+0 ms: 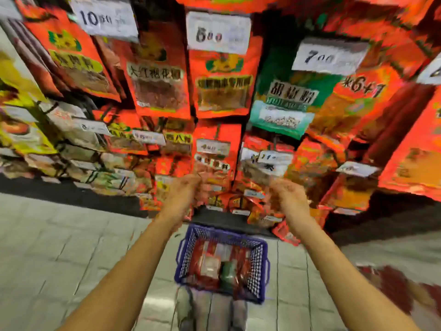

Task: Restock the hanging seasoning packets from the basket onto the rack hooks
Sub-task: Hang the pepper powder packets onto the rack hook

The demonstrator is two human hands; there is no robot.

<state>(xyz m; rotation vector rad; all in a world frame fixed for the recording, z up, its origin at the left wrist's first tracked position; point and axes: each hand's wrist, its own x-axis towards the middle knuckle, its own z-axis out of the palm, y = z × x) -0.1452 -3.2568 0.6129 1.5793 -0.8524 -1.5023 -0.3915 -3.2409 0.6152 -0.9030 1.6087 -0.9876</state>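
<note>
Nearest, the basket (pixel 223 261) sits on the floor (pixel 59 247) between the two forearms, a blue mesh one with several packets (pixel 210 263) left in it, red ones, a pale one and a green one. Everything else is placed from it.

Above the basket, both hands are raised to the lower rows of the rack (pixel 219 144). The left hand (pixel 185 192) is up and left of the basket, its fingers curled toward a red packet hanging there; the picture is too smeared to tell whether its grip is pinching that packet or only touching it. The right hand (pixel 287 192) is up and right of the basket, at a pale packet under a price tag (pixel 272 157); its grip cannot be made out either.

The step in hand looks like hanging or straightening a packet on a low hook, so restocking is mid-way. The next move probably calls for finding the hook tip, threading the packet's hole over it, then reaching down into the basket for another.

Farther up from the basket, the rack is crowded with red and orange packets, one green, with handwritten price tags clipped in front. The floor is pale grey tile; a dark strip runs under the rack. It looks like a shop aisle.
</note>
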